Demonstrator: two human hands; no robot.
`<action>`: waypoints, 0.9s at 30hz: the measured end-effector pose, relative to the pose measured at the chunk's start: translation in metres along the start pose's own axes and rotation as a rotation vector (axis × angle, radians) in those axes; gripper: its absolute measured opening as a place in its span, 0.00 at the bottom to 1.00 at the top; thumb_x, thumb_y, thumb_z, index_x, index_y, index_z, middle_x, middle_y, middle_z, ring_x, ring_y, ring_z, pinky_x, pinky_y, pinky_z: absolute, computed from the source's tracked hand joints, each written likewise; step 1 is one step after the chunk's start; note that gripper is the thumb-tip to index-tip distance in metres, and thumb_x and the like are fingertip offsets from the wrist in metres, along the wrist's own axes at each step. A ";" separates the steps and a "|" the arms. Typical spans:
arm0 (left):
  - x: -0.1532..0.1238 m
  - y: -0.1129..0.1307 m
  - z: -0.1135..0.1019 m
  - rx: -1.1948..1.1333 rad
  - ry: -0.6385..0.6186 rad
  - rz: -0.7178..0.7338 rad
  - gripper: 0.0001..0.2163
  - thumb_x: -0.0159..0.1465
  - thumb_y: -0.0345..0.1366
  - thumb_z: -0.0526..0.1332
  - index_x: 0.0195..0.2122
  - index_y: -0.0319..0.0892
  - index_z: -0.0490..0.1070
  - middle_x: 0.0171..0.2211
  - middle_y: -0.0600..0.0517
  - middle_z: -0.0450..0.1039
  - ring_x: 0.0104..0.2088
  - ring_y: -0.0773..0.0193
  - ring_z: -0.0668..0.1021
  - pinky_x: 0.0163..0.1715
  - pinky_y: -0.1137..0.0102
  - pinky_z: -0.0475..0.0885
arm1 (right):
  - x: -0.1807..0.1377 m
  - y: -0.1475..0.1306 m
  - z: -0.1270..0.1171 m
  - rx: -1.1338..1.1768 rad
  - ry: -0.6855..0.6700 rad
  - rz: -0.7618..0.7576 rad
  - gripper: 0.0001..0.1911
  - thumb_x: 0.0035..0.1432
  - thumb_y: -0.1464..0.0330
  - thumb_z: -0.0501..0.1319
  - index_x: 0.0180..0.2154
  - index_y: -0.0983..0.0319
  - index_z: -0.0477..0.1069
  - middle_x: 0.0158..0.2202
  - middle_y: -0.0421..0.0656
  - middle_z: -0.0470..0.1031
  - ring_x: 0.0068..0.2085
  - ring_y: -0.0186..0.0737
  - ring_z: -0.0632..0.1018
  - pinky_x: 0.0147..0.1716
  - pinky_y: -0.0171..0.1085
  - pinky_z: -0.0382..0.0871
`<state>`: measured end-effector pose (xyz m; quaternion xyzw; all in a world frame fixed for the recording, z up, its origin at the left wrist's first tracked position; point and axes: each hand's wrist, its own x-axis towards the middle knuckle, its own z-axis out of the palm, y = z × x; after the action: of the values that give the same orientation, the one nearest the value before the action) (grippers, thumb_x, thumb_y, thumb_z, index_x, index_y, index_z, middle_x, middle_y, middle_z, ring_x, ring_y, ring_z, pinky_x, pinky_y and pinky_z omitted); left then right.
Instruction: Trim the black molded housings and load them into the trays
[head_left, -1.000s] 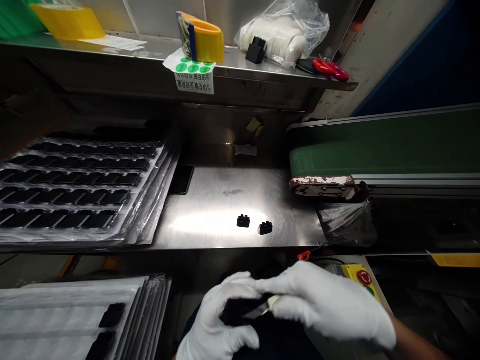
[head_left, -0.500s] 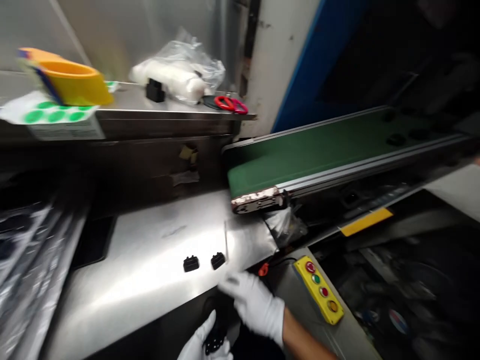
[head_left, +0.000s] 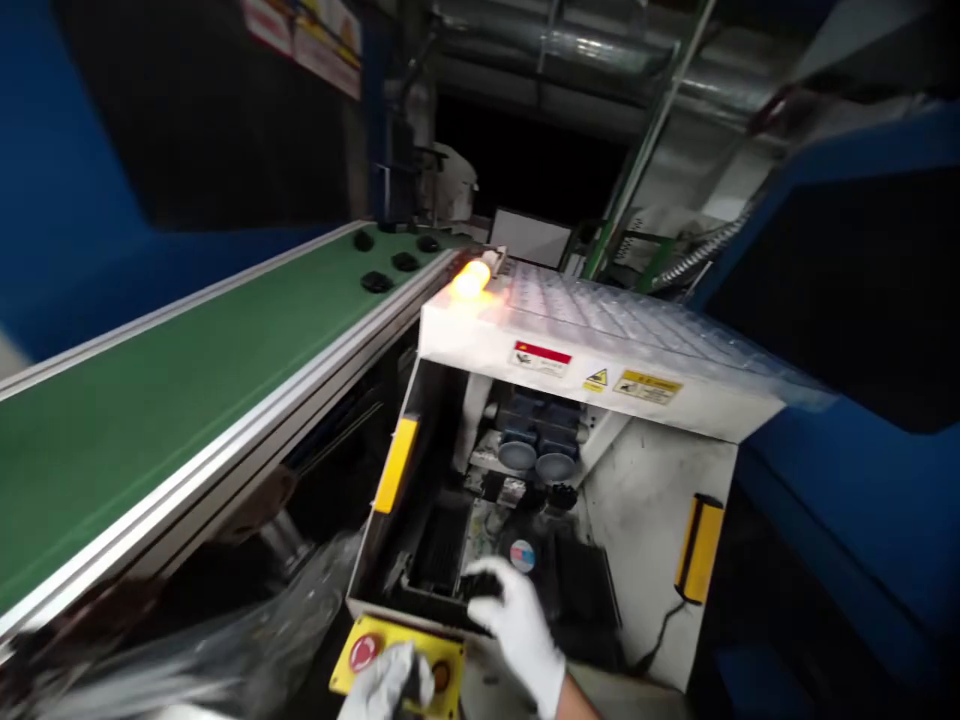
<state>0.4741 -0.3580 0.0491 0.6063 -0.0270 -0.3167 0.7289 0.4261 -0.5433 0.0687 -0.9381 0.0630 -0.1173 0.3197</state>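
Observation:
My right hand, in a white glove, reaches into the open front of a white machine. Its fingers curl round something dark at the lower edge of the opening, and I cannot make out what it is. My left hand, also gloved, is at the bottom edge of the view, over a yellow button box. It is closed on a small black part. Inside the machine I see dark fixtures and two round grey pads.
A green conveyor belt runs along the left with several black parts at its far end. An orange lamp glows on the machine's top corner beside a clear tray. Yellow strips flank the opening. A clear plastic bag hangs below the belt.
My view has swung right, away from the steel table and trays to the conveyor and machine. My right hand has moved from beside my left hand into the machine's opening.

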 end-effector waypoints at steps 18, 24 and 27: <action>0.219 0.023 0.133 0.101 -0.285 0.182 0.15 0.56 0.40 0.69 0.41 0.36 0.76 0.38 0.47 0.80 0.41 0.54 0.79 0.44 0.64 0.73 | 0.153 0.101 -0.083 0.114 -0.106 0.328 0.22 0.64 0.57 0.51 0.47 0.65 0.73 0.47 0.53 0.78 0.50 0.47 0.77 0.51 0.43 0.67; 0.228 0.002 0.128 0.176 -0.265 0.238 0.12 0.61 0.42 0.64 0.36 0.36 0.74 0.33 0.52 0.78 0.34 0.61 0.79 0.37 0.64 0.75 | 0.202 0.108 -0.048 -0.189 -0.424 0.318 0.23 0.63 0.52 0.54 0.35 0.65 0.74 0.34 0.44 0.79 0.38 0.40 0.80 0.44 0.46 0.72; 0.233 -0.011 0.129 0.196 -0.253 0.254 0.13 0.63 0.42 0.62 0.36 0.36 0.74 0.34 0.52 0.77 0.35 0.61 0.79 0.39 0.62 0.75 | 0.198 0.112 -0.043 -0.323 -0.472 0.286 0.23 0.65 0.52 0.52 0.35 0.64 0.74 0.34 0.44 0.79 0.38 0.39 0.79 0.44 0.45 0.72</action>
<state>0.6006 -0.5860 -0.0067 0.6215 -0.2252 -0.2917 0.6914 0.6009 -0.6948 0.0683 -0.9596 0.1363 0.1614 0.1856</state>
